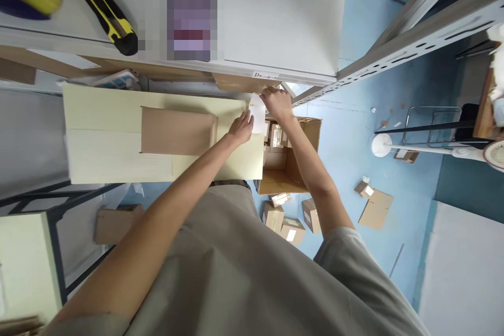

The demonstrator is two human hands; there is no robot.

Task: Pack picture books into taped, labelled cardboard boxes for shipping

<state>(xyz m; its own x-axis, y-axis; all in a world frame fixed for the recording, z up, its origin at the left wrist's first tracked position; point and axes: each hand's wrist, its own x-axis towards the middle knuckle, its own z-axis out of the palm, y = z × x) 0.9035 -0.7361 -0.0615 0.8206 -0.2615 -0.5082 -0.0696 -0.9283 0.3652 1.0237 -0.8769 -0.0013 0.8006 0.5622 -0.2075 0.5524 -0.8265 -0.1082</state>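
Observation:
A white slip of paper (258, 118) with a small yellow mark is stretched between my hands at the right end of the cream tabletop (240, 165). My left hand (241, 129) pinches its left edge. At the slip's upper right corner, the closed fingers of my right hand (277, 103) grip it. Left of my left hand, a plain brown cardboard box (177, 131) lies on the tabletop. Below my right forearm stands a large open carton (283, 186) with several small parcels (276, 135) inside. My forearm hides part of that carton.
A grey shelf (275, 16) runs above the tabletop, carrying a yellow and black utility knife (100, 5). Its metal upright (394, 58) rises at right. Several small boxes (292, 231) sit on the blue floor, with a flattened cardboard piece (376, 210) and a white fan (381, 145) farther right.

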